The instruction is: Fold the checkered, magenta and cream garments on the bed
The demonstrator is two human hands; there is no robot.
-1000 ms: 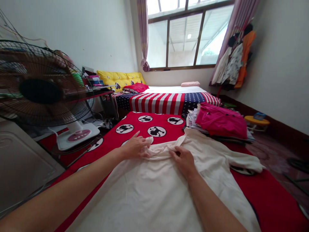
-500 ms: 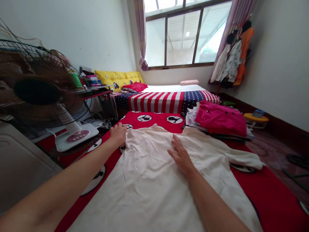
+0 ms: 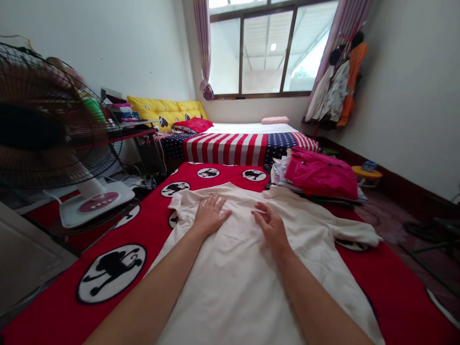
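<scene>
Left hand [image 3: 211,215] open, fingers spread, pressing flat on a cream short-sleeved shirt [image 3: 233,282]. Right hand [image 3: 271,227] open, fingers loosely curved, resting on the same cloth, nothing gripped. Shirt spread on a red mat with black-and-white cartoon circles [image 3: 53,292], just beside a folded magenta garment [image 3: 321,175].

Matt, lightly creased cloth shirt [image 3: 247,282]

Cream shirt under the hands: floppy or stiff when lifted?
Likely floppy: the cream shirt lies in soft folds. Probably light, since its fabric looks thin. It may slide a little on the red blanket.
</scene>
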